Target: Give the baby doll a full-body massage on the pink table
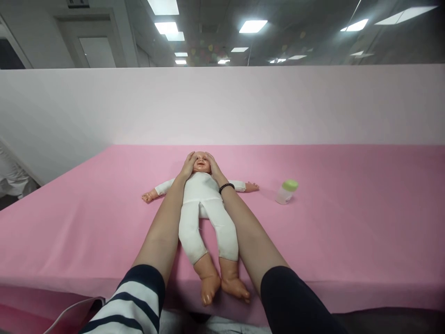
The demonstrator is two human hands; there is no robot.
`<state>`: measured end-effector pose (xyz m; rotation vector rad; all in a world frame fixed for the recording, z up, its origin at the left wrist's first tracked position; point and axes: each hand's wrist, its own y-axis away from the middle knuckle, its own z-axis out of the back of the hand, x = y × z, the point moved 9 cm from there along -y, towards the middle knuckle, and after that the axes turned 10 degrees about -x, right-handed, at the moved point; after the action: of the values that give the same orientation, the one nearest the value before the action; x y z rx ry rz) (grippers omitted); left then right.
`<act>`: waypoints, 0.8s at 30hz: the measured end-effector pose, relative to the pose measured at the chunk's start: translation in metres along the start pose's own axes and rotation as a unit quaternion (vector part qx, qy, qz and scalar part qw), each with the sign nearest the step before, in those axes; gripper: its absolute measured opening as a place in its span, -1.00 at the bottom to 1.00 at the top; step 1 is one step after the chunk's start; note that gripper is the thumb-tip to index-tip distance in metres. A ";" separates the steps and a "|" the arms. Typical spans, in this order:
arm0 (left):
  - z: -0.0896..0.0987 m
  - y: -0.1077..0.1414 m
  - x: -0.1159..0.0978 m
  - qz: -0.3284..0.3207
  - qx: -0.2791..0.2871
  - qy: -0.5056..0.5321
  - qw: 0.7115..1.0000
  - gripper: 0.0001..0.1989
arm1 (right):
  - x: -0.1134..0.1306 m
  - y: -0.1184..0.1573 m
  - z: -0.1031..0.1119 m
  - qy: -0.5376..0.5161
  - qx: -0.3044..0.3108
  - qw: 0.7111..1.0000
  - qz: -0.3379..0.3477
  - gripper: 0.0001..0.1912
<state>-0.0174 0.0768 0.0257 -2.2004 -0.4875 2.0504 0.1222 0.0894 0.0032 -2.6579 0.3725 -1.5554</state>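
A baby doll point(201, 188) with a white cloth body lies on its back on the pink-covered table point(330, 232), its feet toward me and its arms spread to the sides. My left hand point(188, 165) cups the left side of the doll's head. Against the right side of the head rests my right hand point(214, 168), with a dark beaded bracelet at the wrist. Both hands hold the head between them, the face showing in the gap. My forearms run along either side of the doll's body.
A small clear container with a green lid point(289, 186) leans tilted on the cloth, right of the doll's hand. Behind the table stands a white wall panel point(243, 106). White bedding point(14, 174) shows at the far left, and a pale cable point(69, 307) at the lower left.
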 end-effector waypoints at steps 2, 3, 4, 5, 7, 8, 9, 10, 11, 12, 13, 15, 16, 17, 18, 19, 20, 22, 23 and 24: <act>-0.002 0.002 -0.002 0.000 0.015 0.001 1.000 -0.34 | 0.001 0.000 0.004 0.022 -0.012 1.000 0.010 -0.48; -0.003 0.003 -0.003 -0.003 0.022 -0.002 1.000 -0.33 | 0.002 0.001 0.004 0.025 -0.013 0.999 0.015 -0.48; -0.003 0.003 -0.005 -0.012 0.027 -0.007 1.000 -0.32 | 0.004 0.003 0.004 0.025 -0.010 1.000 0.017 -0.49; -0.003 0.003 -0.007 -0.025 0.030 -0.014 0.999 -0.32 | 0.005 0.005 0.004 0.022 -0.007 1.000 0.017 -0.50; -0.001 0.003 -0.013 -0.052 0.025 -0.027 0.998 -0.35 | 0.008 0.010 0.005 0.014 -0.006 1.000 0.015 -0.51; 0.000 0.003 -0.014 -0.060 0.019 -0.032 0.997 -0.39 | 0.010 0.012 0.005 0.011 -0.008 1.000 0.014 -0.52; 0.001 0.004 -0.016 -0.065 0.014 -0.035 0.997 -0.42 | 0.012 0.014 0.005 0.010 -0.008 1.000 0.014 -0.52; 0.003 0.004 -0.017 -0.068 0.008 -0.036 0.997 -0.45 | 0.013 0.016 0.004 0.011 -0.007 1.000 0.016 -0.53; 0.004 0.005 -0.018 -0.068 0.002 -0.035 0.997 -0.47 | 0.015 0.018 0.003 0.011 -0.006 1.000 0.020 -0.54; 0.004 0.006 -0.019 -0.069 -0.002 -0.034 0.997 -0.50 | 0.016 0.020 0.002 0.012 -0.005 1.000 0.021 -0.54; 0.005 0.007 -0.020 -0.070 -0.005 -0.032 0.997 -0.51 | 0.016 0.021 0.002 0.012 -0.004 1.000 0.020 -0.54; 0.005 0.009 -0.023 -0.072 -0.008 -0.030 0.997 -0.54 | 0.015 0.022 0.001 0.008 -0.002 1.000 0.014 -0.55; 0.005 0.011 -0.024 -0.072 -0.006 -0.029 0.997 -0.55 | 0.014 0.022 0.001 0.006 0.001 1.000 0.011 -0.55; 0.004 0.012 -0.025 -0.073 -0.004 -0.030 0.997 -0.56 | 0.013 0.022 0.001 0.005 0.005 1.000 0.010 -0.54; 0.004 0.012 -0.026 -0.075 -0.003 -0.031 0.997 -0.57 | 0.013 0.021 0.001 0.005 0.009 1.000 0.011 -0.53; 0.004 0.013 -0.027 -0.078 -0.001 -0.033 0.996 -0.57 | 0.013 0.020 0.001 0.007 0.014 1.000 0.013 -0.52; 0.003 0.013 -0.028 -0.081 0.002 -0.034 0.996 -0.57 | 0.013 0.020 0.001 0.010 0.019 1.000 0.017 -0.50; 0.002 0.014 -0.030 -0.086 0.014 -0.033 0.996 -0.54 | 0.015 0.019 0.002 0.016 0.025 0.999 0.027 -0.47; 0.001 0.015 -0.030 -0.087 0.022 -0.030 0.996 -0.52 | 0.016 0.019 0.003 0.018 0.025 0.999 0.031 -0.46; 0.000 0.015 -0.030 -0.086 0.033 -0.026 0.995 -0.50 | 0.017 0.020 0.004 0.018 0.025 0.999 0.033 -0.46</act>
<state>-0.0161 0.0535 0.0500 -1.9961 -0.5833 2.0078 0.1297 0.0663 0.0127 -2.5568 0.4140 -1.5746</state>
